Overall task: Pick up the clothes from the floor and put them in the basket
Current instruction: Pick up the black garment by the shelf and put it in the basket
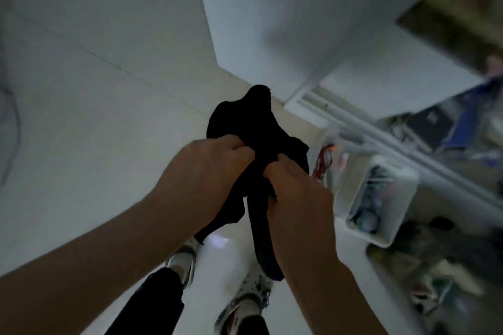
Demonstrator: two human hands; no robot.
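Both hands hold a black garment (pixel 258 128) up in front of the person, well above the pale glossy floor (pixel 223 261). The left hand (pixel 206 177) has its fingers (pixel 234 144) clenched into the cloth on its left side, and the right hand (pixel 296 198) has its fingers (pixel 275 168) pinched shut on the cloth just beside it, so the two hands nearly touch. The garment bunches above the knuckles into a dark lump, and loose ends hang down between the forearms toward the person's feet. Below stand two light shoes, the left shoe (pixel 182 261) and the right shoe (pixel 250 296), under dark trouser legs. To the right, near a white cabinet (pixel 313 35), a white basket-like bin (pixel 381 196) sits on the floor with bluish things inside; its contents are too blurred to name. The garment is apart from that bin, to its left and higher.
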